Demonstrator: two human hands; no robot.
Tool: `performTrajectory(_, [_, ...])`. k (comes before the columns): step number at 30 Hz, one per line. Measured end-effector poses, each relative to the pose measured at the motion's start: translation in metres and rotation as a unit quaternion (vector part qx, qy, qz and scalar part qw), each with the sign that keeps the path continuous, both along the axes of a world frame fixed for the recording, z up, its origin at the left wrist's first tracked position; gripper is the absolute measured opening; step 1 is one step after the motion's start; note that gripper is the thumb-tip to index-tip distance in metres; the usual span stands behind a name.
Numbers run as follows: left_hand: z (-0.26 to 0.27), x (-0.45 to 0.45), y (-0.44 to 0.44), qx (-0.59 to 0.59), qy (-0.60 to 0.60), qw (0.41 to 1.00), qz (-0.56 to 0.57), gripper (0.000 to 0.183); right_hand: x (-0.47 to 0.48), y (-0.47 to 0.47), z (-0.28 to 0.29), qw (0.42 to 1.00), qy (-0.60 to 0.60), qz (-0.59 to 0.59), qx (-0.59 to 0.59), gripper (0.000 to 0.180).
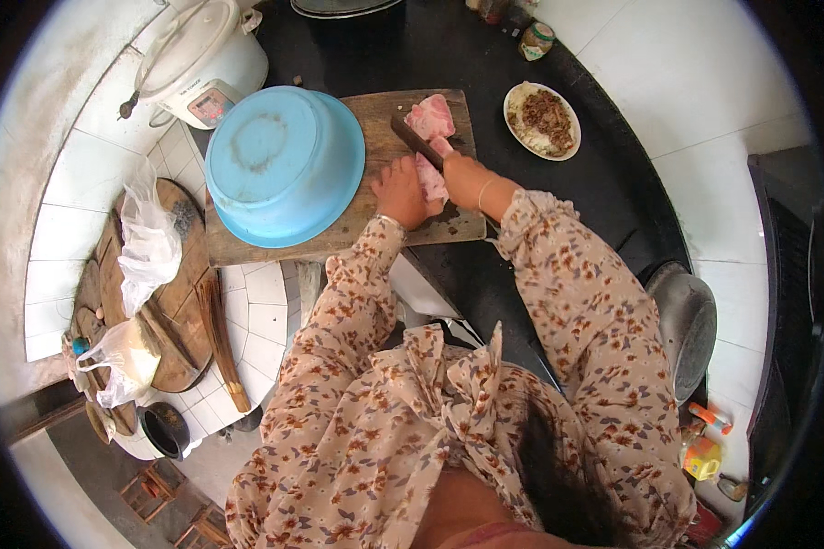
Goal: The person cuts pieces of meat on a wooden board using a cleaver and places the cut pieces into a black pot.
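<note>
My right hand [472, 182] grips a dark-bladed kitchen knife [417, 142], whose blade points up and to the left across raw meat. Under my left hand [402, 191] a pinkish piece of raw meat [431, 177] is held against the wooden cutting board [378, 110]. Beyond the blade lies another slab of raw meat [431, 118], with a small piece [441, 145] close to the knife. An upside-down light blue plastic basin [275, 151] covers the board's left part; whatever is beneath it is hidden.
A white electric cooker [209, 68] stands at the back left. On the black counter, a plate of food [542, 121] and a glass jar [537, 41] sit to the right. A metal pan [687, 336] leans by the right wall. Round wooden boards [178, 295] and a whisk brush [220, 336] lie left.
</note>
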State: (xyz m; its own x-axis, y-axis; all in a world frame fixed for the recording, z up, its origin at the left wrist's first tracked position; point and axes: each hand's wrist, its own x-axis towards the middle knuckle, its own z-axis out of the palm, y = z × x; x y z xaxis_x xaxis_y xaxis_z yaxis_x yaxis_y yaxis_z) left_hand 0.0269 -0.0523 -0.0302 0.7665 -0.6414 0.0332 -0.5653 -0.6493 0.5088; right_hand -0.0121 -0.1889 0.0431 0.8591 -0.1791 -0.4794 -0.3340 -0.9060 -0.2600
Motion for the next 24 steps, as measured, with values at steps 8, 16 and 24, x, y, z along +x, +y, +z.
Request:
performTrajectory(8, [-0.001, 0.001, 0.008, 0.006, 0.024, 0.999, 0.036, 0.074, -0.056, 0.0, 0.008, 0.992, 0.126, -0.024, -0.008, 0.026])
performTrajectory(16, [-0.004, 0.004, -0.001, 0.01, 0.032, 0.999, 0.016, 0.075, 0.001, 0.001, -0.014, 0.997, 0.035, -0.025, 0.059, 0.024])
performTrajectory(24, [-0.016, 0.006, 0.01, -0.024, 0.01, 0.998, 0.064, 0.074, -0.02, 0.006, -0.005, 0.999, 0.033, -0.006, 0.017, 0.03])
